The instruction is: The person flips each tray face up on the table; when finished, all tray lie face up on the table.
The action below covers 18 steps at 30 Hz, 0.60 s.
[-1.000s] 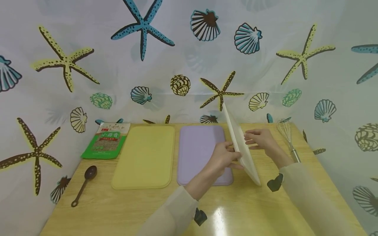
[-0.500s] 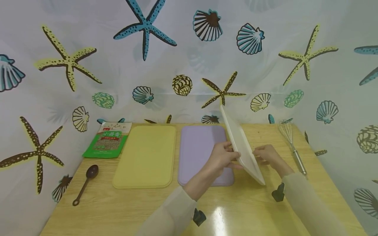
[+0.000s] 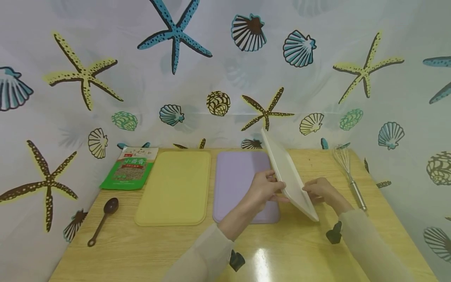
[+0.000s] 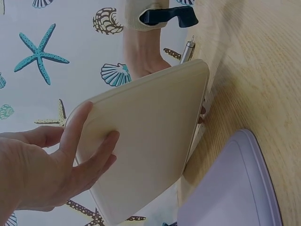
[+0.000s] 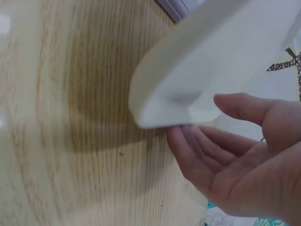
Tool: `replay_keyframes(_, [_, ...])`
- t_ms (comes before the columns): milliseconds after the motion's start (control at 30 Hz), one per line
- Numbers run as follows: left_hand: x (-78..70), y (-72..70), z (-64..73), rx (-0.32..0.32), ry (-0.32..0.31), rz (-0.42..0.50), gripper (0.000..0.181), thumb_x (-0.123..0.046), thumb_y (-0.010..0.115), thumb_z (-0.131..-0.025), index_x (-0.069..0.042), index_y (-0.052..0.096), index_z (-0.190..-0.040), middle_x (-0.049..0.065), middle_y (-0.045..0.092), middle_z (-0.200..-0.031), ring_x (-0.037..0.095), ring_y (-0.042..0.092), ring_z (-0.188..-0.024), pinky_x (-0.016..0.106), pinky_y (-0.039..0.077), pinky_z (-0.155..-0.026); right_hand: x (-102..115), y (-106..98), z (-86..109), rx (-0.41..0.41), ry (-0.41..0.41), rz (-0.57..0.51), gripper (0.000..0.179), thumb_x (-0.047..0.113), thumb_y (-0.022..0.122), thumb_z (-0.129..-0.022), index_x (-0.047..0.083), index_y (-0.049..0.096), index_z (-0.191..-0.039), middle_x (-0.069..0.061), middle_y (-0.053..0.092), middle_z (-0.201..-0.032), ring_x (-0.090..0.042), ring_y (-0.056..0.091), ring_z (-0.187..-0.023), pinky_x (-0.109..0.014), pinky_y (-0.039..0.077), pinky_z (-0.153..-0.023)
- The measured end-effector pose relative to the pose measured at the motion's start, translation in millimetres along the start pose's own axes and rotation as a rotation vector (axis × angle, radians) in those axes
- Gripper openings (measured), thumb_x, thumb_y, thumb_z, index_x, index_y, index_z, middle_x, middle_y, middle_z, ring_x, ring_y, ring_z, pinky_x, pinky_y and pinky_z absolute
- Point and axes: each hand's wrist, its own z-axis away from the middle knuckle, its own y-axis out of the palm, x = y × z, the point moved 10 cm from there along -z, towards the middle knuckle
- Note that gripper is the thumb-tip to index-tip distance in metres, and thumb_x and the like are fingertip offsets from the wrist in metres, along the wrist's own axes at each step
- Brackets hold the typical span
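Note:
A cream-white rectangular tray (image 3: pixel 287 172) is held up on a steep tilt, its shallow inner face turned right. My left hand (image 3: pixel 264 188) grips its left long edge; in the left wrist view the fingers of that hand (image 4: pixel 61 160) press the tray's underside (image 4: pixel 146 136). At the opposite, lower edge, my right hand (image 3: pixel 322 190) pinches the rim. In the right wrist view that hand (image 5: pixel 240 150) has its fingers under the tray's edge and its thumb over the inner face (image 5: pixel 207 66). A flat purple tray (image 3: pixel 236 188) lies on the table, partly behind my left hand.
A yellow tray (image 3: pixel 174 188) lies left of the purple one. Farther left are a green-and-white seed packet (image 3: pixel 128 172) and a dark brown spoon (image 3: pixel 111 205). A metal whisk (image 3: pixel 349 172) lies at the right. Patterned cloth (image 3: pixel 197 86) hangs behind the table.
My right hand has moved down from beside the tray's inner face to its lower right edge and taken hold. The tray leans slightly more to the right; my left hand keeps its grip.

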Motion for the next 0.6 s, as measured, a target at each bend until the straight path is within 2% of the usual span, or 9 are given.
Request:
replay_keyframes(200, [-1.0,-2.1,-0.8,0.033,0.001,-0.021,0.056,0.007,0.056,-0.086,0.009,0.04,-0.14,0.03,0.058,-0.114,0.041,0.065,-0.099,0.042,0.058,-0.074,-3,1,-3.8,0.095,-0.108,-0.015,0.045,0.008,0.061,-0.089,-0.016,0.052,-0.126,-0.023,0.066,-0.11,-0.032,0.067,-0.095,-0.052,0.054,-0.086])
replay_keyframes(300, [-0.8,-2.6,-1.3,0.058,0.001,-0.029,0.057,0.009,0.055,-0.085,0.006,0.042,-0.14,0.031,0.059,-0.111,0.041,0.066,-0.096,0.043,0.058,-0.073,-7,-1,-6.3,0.113,-0.135,-0.048,0.047,0.005,0.063,-0.086,-0.016,0.052,-0.126,-0.021,0.068,-0.106,-0.032,0.069,-0.09,-0.05,0.056,-0.082])
replay_keyframes(467, [0.7,-6.0,-1.2,0.081,-0.005,-0.026,0.057,0.01,0.054,-0.081,0.001,0.047,-0.137,0.031,0.062,-0.106,0.04,0.067,-0.091,0.046,0.058,-0.073,-15,-3,-8.5,0.115,-0.107,-0.122,0.052,0.002,0.063,-0.086,-0.016,0.046,-0.132,-0.02,0.068,-0.106,-0.03,0.07,-0.088,-0.045,0.058,-0.079])
replay_keyframes(600, [3.1,-9.4,-1.5,0.091,-0.015,-0.029,0.062,0.01,0.054,-0.081,-0.001,0.044,-0.141,0.029,0.064,-0.103,0.035,0.069,-0.086,0.044,0.059,-0.072,-18,-5,-6.4,0.107,-0.08,-0.157,0.054,-0.001,0.062,-0.087,-0.016,0.041,-0.135,-0.019,0.067,-0.107,-0.029,0.069,-0.09,-0.043,0.058,-0.081])
